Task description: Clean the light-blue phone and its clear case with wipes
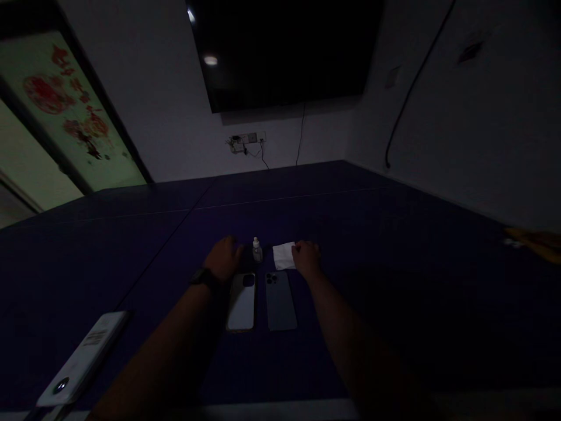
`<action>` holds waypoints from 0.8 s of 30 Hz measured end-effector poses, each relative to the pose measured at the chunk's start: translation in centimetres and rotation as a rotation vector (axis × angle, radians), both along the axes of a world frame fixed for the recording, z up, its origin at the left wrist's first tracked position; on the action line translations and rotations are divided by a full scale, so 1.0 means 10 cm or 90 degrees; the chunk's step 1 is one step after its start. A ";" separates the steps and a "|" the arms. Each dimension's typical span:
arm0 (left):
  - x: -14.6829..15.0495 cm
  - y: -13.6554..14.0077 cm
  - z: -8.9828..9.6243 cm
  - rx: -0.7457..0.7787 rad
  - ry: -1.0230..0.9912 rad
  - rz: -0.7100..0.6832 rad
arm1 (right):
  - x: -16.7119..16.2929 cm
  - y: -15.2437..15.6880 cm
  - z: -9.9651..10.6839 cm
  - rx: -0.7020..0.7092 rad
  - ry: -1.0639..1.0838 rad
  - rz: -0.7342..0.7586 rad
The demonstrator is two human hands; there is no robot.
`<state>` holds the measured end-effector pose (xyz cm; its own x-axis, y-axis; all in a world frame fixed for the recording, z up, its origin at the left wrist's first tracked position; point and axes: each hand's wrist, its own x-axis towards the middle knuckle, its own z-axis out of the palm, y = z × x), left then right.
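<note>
My right hand is at the right edge of a folded white cloth, its fingers closed on that edge. My left hand, with a dark watch on the wrist, rests on the table with thumb and fingers apart, holding nothing. Between the hands stands a small clear bottle with a white dropper-like top. Nearer to me lies a pale phone case with a camera cutout, just below my left hand. Beside it on the right, a grey-blue smartphone lies back side up, its camera lenses at the top left.
The dark blue table reaches to the wall. At the front left lies a white device with a round lens. A yellow item sits at the far right. A large screen hangs above wall sockets. The room is dim.
</note>
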<state>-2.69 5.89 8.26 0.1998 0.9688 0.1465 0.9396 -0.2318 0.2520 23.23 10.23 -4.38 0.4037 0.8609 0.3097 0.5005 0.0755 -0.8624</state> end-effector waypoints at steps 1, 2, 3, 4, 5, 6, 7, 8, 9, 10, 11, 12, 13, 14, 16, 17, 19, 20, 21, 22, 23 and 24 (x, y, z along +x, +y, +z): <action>-0.05 -0.10 -0.04 -0.026 0.012 0.025 | 0.01 0.02 0.01 0.003 0.031 0.005; -0.10 -0.20 -0.09 -0.057 0.024 0.042 | 0.01 0.04 0.02 0.008 0.066 0.009; -0.14 -0.30 -0.15 -0.092 0.032 0.054 | 0.02 0.05 0.02 0.014 0.104 0.014; -0.17 -0.40 -0.22 -0.128 0.036 0.058 | 0.04 0.07 0.03 0.020 0.145 0.018; -0.20 -0.48 -0.28 -0.151 0.035 0.066 | 0.05 0.08 0.04 0.026 0.187 0.022; -0.22 -0.56 -0.33 -0.162 0.032 0.077 | 0.06 0.09 0.04 0.030 0.230 0.026; -0.23 -0.61 -0.38 -0.168 0.023 0.081 | 0.06 0.10 0.05 0.032 0.274 0.030; -0.24 -0.64 -0.41 -0.174 0.008 0.081 | 0.06 0.10 0.05 0.031 0.317 0.036; -0.25 -0.66 -0.43 -0.178 -0.009 0.085 | 0.05 0.09 0.06 0.028 0.360 0.043; -0.26 -0.66 -0.45 -0.182 -0.032 0.091 | 0.04 0.08 0.06 0.022 0.401 0.054; -0.27 -0.65 -0.45 -0.187 -0.059 0.101 | 0.02 0.06 0.07 0.015 0.441 0.068; -0.29 -0.64 -0.45 -0.190 -0.091 0.115 | 0.00 0.04 0.07 0.007 0.478 0.084; -0.31 -0.62 -0.45 -0.195 -0.130 0.130 | -0.02 0.01 0.07 -0.001 0.512 0.101; -0.33 -0.59 -0.44 -0.200 -0.177 0.142 | -0.05 -0.02 0.08 -0.009 0.542 0.117; -0.35 -0.55 -0.42 -0.220 -0.290 0.152 | -0.09 -0.07 0.09 -0.019 0.592 0.141; -0.35 -0.53 -0.41 -0.237 -0.352 0.149 | -0.10 -0.10 0.09 -0.019 0.612 0.148; -0.33 -0.50 -0.38 -0.288 -0.469 0.127 | -0.11 -0.13 0.10 -0.010 0.643 0.152; -0.31 -0.48 -0.37 -0.327 -0.529 0.115 | -0.11 -0.14 0.10 0.000 0.655 0.150; -0.29 -0.47 -0.36 -0.370 -0.589 0.104 | -0.12 -0.16 0.11 0.013 0.663 0.147; -0.25 -0.47 -0.35 -0.412 -0.645 0.096 | -0.12 -0.17 0.11 0.031 0.668 0.144; -0.22 -0.46 -0.35 -0.445 -0.693 0.089 | -0.13 -0.19 0.12 0.057 0.668 0.142; -0.18 -0.47 -0.35 -0.477 -0.746 0.082 | -0.15 -0.21 0.12 0.086 0.663 0.143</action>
<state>-4.53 1.19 4.77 0.2278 0.8919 -0.3906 0.1029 0.3768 0.9205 21.74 8.15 -3.14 0.3615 0.9324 0.0027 -0.5137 0.2016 -0.8339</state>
